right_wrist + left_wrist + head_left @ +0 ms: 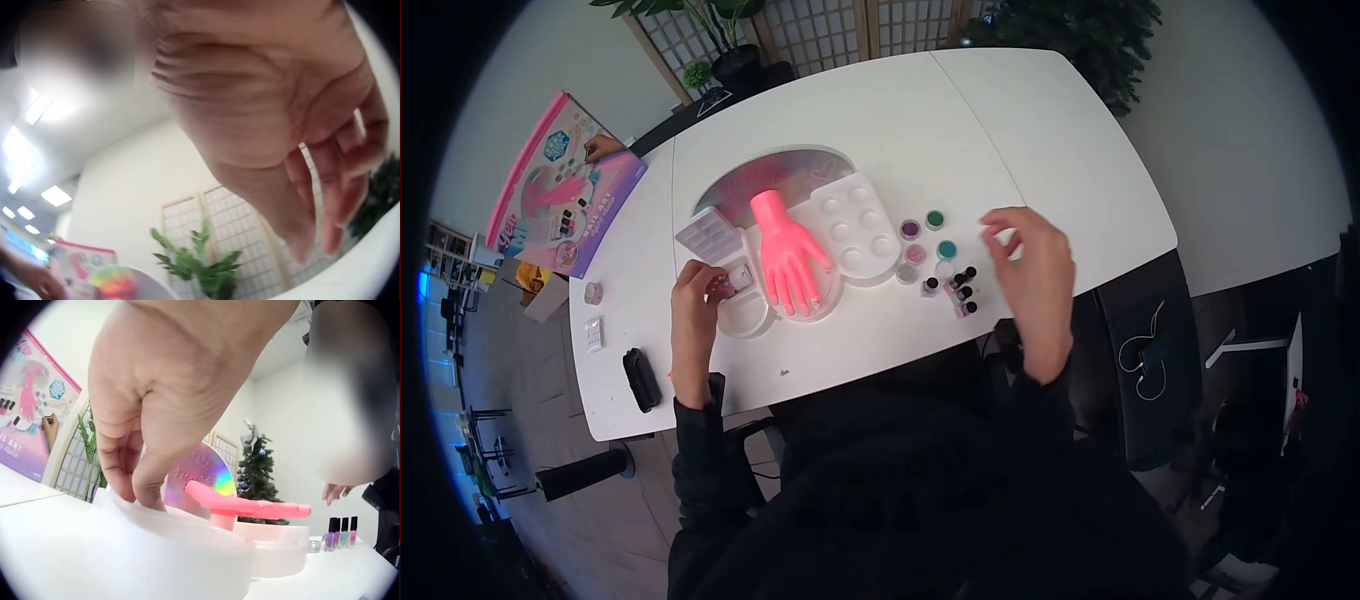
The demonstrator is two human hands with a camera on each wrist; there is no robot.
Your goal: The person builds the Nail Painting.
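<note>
My left hand [696, 315] reaches down into the white tray [745, 318], left of the pink model hand [785, 255]. Its fingertips are at a small pinkish item [740, 277] in a compartment; whether they grip it is unclear. From the left wrist, the tray's wall [187, 562] hides the fingertips of that hand [169, 394]. My right hand [1035, 280] hovers over the table's right part, fingers loosely bent and nothing visible in them. Beside it are small jars [947, 249] and black-capped polish bottles [966, 293]. The right wrist view shows this hand [269, 112] with relaxed fingers.
A white palette with round wells [858, 228] adjoins the model hand, before a shiny semicircular panel [775, 170]. The colourful box [565, 190] stands at the left. A black case [641, 379], a small packet [594, 334] and a jar [593, 293] lie near the left edge.
</note>
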